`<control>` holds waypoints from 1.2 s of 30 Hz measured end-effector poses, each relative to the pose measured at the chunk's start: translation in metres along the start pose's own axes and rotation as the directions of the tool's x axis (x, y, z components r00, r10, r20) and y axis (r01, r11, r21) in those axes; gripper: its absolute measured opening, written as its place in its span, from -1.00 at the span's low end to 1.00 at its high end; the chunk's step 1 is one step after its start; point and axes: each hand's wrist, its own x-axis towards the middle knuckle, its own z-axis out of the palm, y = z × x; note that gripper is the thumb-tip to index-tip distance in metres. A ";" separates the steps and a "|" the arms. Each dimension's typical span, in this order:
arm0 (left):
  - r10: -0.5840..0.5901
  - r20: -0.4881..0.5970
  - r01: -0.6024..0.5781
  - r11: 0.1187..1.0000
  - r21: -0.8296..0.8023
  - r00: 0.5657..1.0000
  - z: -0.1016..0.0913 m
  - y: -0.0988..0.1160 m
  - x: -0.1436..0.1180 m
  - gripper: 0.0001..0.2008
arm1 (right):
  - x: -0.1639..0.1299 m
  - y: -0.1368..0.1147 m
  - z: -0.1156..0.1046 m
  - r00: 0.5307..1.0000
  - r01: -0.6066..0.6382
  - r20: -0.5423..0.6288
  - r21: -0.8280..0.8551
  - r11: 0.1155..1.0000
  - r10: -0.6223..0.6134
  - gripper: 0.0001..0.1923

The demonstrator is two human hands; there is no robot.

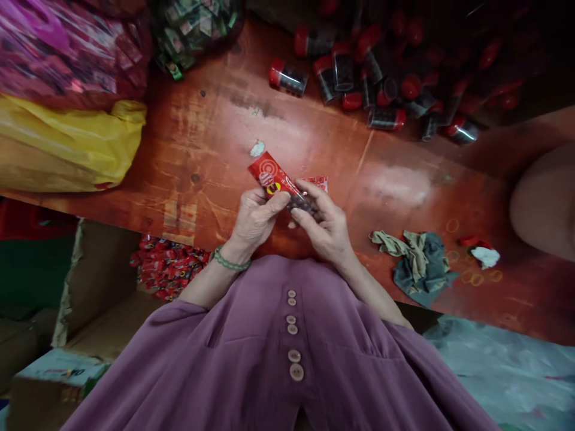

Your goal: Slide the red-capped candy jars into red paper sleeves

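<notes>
Both hands grip a red printed packet with a see-through lower part showing dark pieces inside. It lies tilted, its red end up and to the left. My left hand wears a green bead bracelet and pinches the packet's near side, thumb on top. Around the lower right end, my right hand is closed with its thumb on the dark part. Behind the right fingers shows a bit of another red and white packet; whether it is held or lies on the table cannot be told. A small white scrap lies just beyond.
Red-capped clear jars lie heaped at the back right of the red table. Bags stand left. Cloths, rubber bands and a pale rounded object are right. A carton with red packets stands below the left edge.
</notes>
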 end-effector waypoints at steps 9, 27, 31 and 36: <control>0.029 0.054 -0.025 0.997 -0.070 0.998 -0.001 -0.003 -0.018 -0.62 | -0.010 0.005 0.008 0.988 -0.134 -0.038 0.271 0.953 0.149 -0.48; 0.022 -0.049 -0.012 0.981 0.193 0.999 -0.041 -0.002 -0.085 -0.70 | -0.040 0.014 0.004 0.964 0.224 0.158 -0.041 0.974 -0.215 -0.64; 0.135 -0.226 0.024 0.810 0.586 0.965 -0.107 0.020 -0.128 -0.74 | -0.031 0.018 -0.021 0.950 0.306 0.076 -0.406 0.861 -0.302 -0.64; 0.449 -0.165 0.050 0.256 0.965 0.878 -0.194 0.034 -0.166 -0.78 | -0.010 0.038 -0.045 0.940 0.297 0.115 -0.742 0.601 -0.322 -0.63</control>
